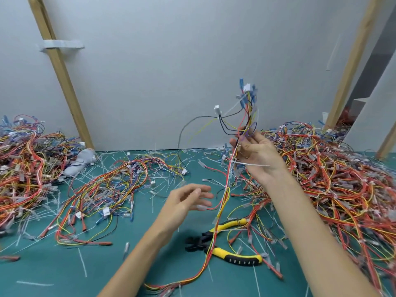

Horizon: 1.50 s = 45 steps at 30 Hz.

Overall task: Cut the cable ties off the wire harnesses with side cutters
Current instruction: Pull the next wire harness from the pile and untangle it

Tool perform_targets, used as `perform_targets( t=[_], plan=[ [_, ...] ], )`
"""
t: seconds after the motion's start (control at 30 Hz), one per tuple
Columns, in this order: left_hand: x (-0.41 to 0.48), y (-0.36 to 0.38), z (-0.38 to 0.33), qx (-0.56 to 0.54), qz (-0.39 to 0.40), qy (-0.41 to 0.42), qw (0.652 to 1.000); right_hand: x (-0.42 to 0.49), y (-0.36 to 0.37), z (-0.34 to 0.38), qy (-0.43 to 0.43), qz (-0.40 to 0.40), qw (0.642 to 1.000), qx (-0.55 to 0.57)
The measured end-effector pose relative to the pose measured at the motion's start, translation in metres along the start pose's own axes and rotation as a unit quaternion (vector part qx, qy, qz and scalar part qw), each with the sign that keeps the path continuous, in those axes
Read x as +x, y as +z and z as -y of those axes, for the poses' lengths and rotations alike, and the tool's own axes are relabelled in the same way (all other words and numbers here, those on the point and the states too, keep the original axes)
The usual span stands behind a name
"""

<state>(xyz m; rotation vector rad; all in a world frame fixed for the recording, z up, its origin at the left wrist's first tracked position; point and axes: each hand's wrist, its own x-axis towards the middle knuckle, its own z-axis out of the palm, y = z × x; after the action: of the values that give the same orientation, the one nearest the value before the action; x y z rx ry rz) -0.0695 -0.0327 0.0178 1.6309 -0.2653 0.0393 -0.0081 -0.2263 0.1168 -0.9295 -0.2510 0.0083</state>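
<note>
Right grip (255, 151) curls round a wire harness (225, 190), cable tie (257, 165) crossing its palm; left grip (188, 198) loose, empty; side cutters (227, 243) on the desk (53, 264) beneath both

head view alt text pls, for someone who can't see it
The right hand holds a harness up above a green mat; the open left hand hovers beside it. Yellow side cutters lie on the mat among wire piles.

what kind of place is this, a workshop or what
Most likely a makeshift bench for wiring rework: heaps of harnesses on a green cutting mat, side cutters lying on it, cut cable ties strewn about, and the right hand holding one harness up.
</note>
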Motion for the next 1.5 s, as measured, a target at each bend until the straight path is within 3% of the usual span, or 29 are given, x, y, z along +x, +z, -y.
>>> perform_targets(
  t=[0.1, 0.23, 0.47, 0.7, 0.8, 0.87, 0.97, 1.03, 1.1, 1.17, 1.3, 1.4, 1.5],
  plan=[
    [0.004, -0.010, -0.002, -0.025, -0.132, 0.025, 0.991, 0.002, -0.006, 0.003, 0.009, 0.004, 1.000, -0.003],
    [0.005, -0.019, 0.000, -0.068, -0.180, 0.028, 0.981, 0.004, -0.011, 0.003, 0.027, 0.008, 1.000, -0.002],
    [0.002, -0.008, -0.004, -0.129, -0.042, 0.002, 0.991, 0.005, -0.014, -0.007, 0.054, 0.003, 0.998, -0.031],
    [-0.001, -0.001, -0.008, -0.144, -0.011, -0.028, 0.989, 0.005, -0.017, -0.015, 0.077, 0.008, 0.997, -0.012],
    [-0.004, 0.006, -0.007, -0.062, -0.033, -0.018, 0.997, 0.005, -0.014, -0.020, 0.072, 0.009, 0.997, -0.011],
    [-0.006, 0.013, -0.006, 0.029, -0.109, 0.013, 0.994, 0.004, -0.011, -0.025, 0.068, 0.002, 0.997, -0.021],
    [-0.009, 0.016, -0.009, 0.141, -0.277, 0.064, 0.948, 0.003, -0.006, -0.035, 0.057, -0.010, 0.996, -0.062],
    [-0.010, 0.012, -0.011, 0.221, -0.345, 0.118, 0.905, 0.001, -0.001, -0.042, 0.047, -0.015, 0.996, -0.070],
    [-0.011, 0.010, -0.016, 0.258, -0.343, 0.182, 0.885, -0.001, 0.006, -0.050, 0.035, -0.025, 0.994, -0.096],
    [-0.012, 0.011, -0.021, 0.226, -0.287, 0.211, 0.907, -0.004, 0.012, -0.061, 0.015, -0.040, 0.988, -0.149],
    [-0.012, 0.013, -0.025, 0.136, -0.232, 0.189, 0.944, -0.010, 0.021, -0.081, -0.077, -0.041, 0.944, -0.319],
    [-0.009, 0.008, -0.023, 0.104, -0.222, 0.171, 0.954, -0.017, 0.025, -0.089, -0.189, -0.048, 0.854, -0.483],
    [-0.006, 0.005, -0.017, 0.093, -0.213, 0.159, 0.960, -0.028, 0.031, -0.097, -0.245, -0.046, 0.791, -0.559]
  ],
)
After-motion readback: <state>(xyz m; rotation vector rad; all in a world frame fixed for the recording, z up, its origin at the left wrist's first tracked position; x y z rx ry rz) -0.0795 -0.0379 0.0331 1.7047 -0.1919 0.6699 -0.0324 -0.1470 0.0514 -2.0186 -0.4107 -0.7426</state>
